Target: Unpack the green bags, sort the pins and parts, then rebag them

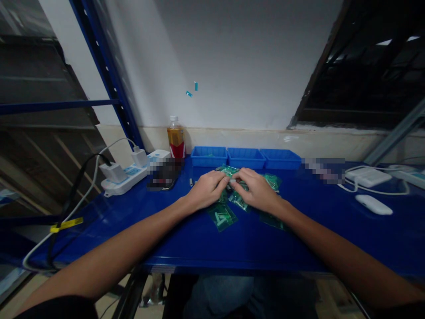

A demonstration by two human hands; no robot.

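Both hands meet at the middle of the blue table [199, 239], over a scatter of small green plastic packets [222, 216]. My left hand [207, 189] has its fingers curled, and its fingertips pinch a small item I cannot make out, where the two hands touch. My right hand [255, 190] is closed in the same way on that spot, lying over more green packets [272, 180]. What sits between the fingertips is too small to name.
Three blue bins [245, 157] line the back of the table, with a drink bottle [175, 138] to their left. A white power strip [128, 177] with plugs and cables lies at the left. White devices [373, 204] and cords rest at the right.
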